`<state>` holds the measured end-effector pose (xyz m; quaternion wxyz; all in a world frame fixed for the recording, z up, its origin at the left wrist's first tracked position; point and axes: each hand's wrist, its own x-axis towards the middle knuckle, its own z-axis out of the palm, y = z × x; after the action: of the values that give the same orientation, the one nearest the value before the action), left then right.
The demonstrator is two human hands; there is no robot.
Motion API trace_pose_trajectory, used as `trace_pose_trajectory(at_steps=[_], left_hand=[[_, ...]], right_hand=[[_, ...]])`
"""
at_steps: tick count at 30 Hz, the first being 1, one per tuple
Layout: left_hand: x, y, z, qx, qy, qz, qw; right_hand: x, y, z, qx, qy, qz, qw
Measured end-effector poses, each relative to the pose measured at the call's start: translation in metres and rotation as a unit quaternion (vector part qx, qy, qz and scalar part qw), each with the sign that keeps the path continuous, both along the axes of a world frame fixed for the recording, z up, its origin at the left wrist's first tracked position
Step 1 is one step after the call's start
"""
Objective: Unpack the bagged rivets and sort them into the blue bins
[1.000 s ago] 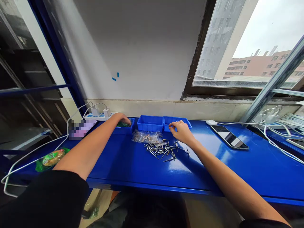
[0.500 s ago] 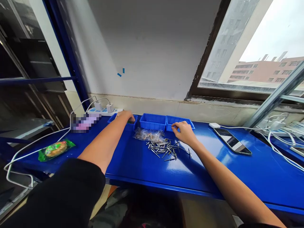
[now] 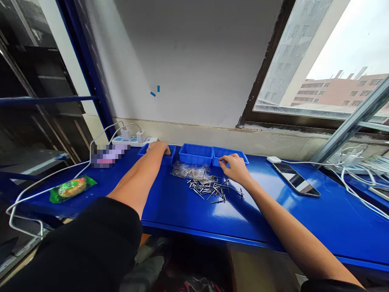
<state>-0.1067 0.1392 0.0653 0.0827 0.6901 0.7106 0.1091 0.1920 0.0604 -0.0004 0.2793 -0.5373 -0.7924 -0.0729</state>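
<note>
My left hand [image 3: 159, 148] reaches over the rim of the left blue bin [image 3: 169, 161]; its fingers dip inside and are mostly hidden. Above the front of the right blue bin [image 3: 240, 156] is my right hand [image 3: 233, 165], thumb and fingertips pinched together. Whether anything small sits in that pinch cannot be made out. Between my arms lies a loose pile of metal blind rivets [image 3: 209, 189]. Behind the pile are clear plastic bags [image 3: 191, 172] with small parts in them, in front of the middle blue bin [image 3: 196, 153].
A phone [image 3: 296, 179] on a white charging cable lies to the right. At the left are a wrapped bread roll [image 3: 73, 188], white cables and a power strip [image 3: 133, 140] along the wall. The blue table's front edge [image 3: 212, 236] runs close to my body.
My left forearm has shifted slightly to the right, its hand still at the left bin. The right hand keeps its pinch almost in place. The rivet pile looks the same.
</note>
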Motion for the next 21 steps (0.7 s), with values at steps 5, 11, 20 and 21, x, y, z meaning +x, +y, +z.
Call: trace_pose_trajectory(at_steps=[5, 11, 20, 21], left_hand=[[-0.003, -0.008, 0.001, -0.141, 0.088, 0.109, 0.98], [-0.005, -0.009, 0.0, -0.141, 0.123, 0.116, 0.975], [-0.021, -0.006, -0.01, -0.103, 0.109, 0.116, 0.982], [-0.023, -0.005, -0.012, -0.098, 0.101, 0.116, 0.983]], right_hand=[[-0.001, -0.001, 0.001, -0.001, 0.002, -0.002, 1.0], [-0.001, -0.002, 0.001, -0.004, 0.003, -0.001, 1.0], [-0.001, -0.001, 0.0, -0.005, 0.011, 0.005, 1.0], [-0.001, -0.001, 0.0, -0.005, 0.011, 0.005, 1.0]])
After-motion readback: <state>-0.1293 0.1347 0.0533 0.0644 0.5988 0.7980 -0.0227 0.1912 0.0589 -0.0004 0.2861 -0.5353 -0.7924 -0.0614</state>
